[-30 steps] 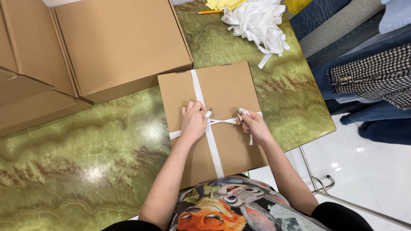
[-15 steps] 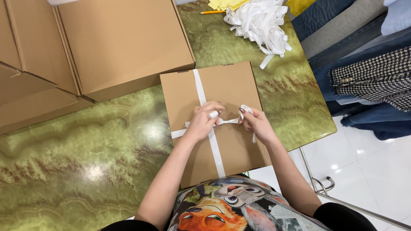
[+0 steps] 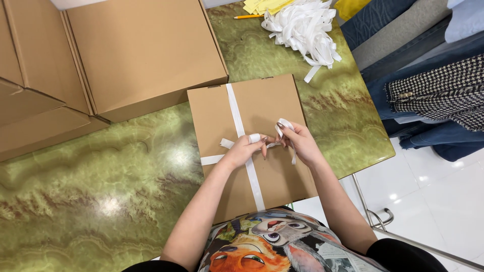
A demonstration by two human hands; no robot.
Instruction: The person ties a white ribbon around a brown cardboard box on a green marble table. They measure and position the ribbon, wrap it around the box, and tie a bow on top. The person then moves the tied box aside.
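A flat brown cardboard box (image 3: 264,103) lies on the green marbled table (image 3: 101,191) in front of me. A white ribbon (image 3: 235,111) runs lengthwise over its lid and crosses a second strand at the middle. My left hand (image 3: 244,151) pinches a ribbon loop above the crossing. My right hand (image 3: 300,142) holds the other ribbon end, curled over its fingertips. Both hands meet over the middle of the box.
Larger closed cardboard boxes (image 3: 143,55) fill the table's far left. A heap of white ribbon (image 3: 302,27), yellow paper and a pencil (image 3: 248,16) lie at the far edge. Hanging clothes (image 3: 433,90) stand to the right, beyond the table's edge.
The hands have drawn closer together over the crossing. The ribbon ends, pulled out sideways before, are now gathered into loops at the fingertips.
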